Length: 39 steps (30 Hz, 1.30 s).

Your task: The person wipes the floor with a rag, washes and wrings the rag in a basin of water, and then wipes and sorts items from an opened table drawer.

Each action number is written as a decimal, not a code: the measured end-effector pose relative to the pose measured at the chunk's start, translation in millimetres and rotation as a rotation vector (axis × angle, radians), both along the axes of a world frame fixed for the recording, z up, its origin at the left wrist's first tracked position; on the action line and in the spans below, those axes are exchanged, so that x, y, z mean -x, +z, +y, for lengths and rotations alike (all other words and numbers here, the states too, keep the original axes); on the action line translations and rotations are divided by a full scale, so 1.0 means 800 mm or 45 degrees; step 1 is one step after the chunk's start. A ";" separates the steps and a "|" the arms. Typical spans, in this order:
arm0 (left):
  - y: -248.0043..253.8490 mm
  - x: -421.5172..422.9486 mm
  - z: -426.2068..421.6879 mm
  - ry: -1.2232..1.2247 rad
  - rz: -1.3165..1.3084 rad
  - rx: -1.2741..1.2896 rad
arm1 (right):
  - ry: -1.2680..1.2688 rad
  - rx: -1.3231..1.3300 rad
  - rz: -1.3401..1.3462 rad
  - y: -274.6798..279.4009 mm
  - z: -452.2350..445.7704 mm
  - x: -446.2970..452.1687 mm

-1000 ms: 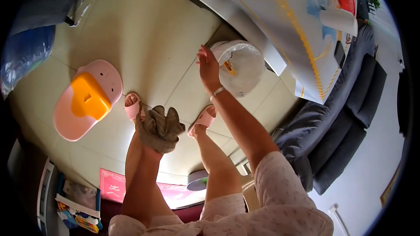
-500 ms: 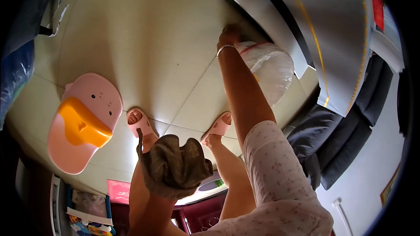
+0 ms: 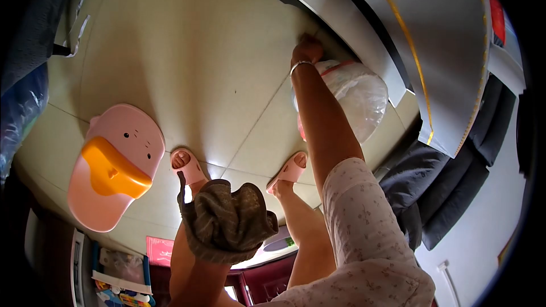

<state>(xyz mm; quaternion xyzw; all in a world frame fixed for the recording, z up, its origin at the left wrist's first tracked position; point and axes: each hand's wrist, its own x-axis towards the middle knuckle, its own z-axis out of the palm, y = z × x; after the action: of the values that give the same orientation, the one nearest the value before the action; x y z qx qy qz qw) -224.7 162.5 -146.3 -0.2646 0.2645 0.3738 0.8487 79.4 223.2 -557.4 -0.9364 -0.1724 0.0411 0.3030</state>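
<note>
One brown cloth (image 3: 230, 216) covers the left hand (image 3: 219, 247), hiding whether it grips; the right hand (image 3: 308, 50) reaches low beside a plastic-lined bin (image 3: 364, 99), its fingers too shadowed to tell. Pink slippers (image 3: 291, 169) are on the tiled floor (image 3: 187, 74), a pink-and-orange plastic item (image 3: 116, 167) farther left.

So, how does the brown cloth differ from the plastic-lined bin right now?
Colour: the brown cloth is dark, with a faint pattern; the plastic-lined bin shows a whitish, see-through liner.
Shape: the cloth is bunched in loose folds; the bin looks round.
Place: the cloth is raised at the end of the left forearm; the bin stands on the floor beside the right hand.
Both the cloth and the bin's liner look creased.
</note>
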 end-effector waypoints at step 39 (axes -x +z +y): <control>-0.003 0.019 -0.084 0.203 0.235 0.023 | 0.967 0.251 0.939 0.175 -0.152 0.217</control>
<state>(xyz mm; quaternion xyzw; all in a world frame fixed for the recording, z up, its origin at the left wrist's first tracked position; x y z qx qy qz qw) -239.6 95.3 -149.0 -0.2568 0.3230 0.4605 0.7859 -94.6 101.9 -417.7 -0.7556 -0.3764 0.4898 0.2178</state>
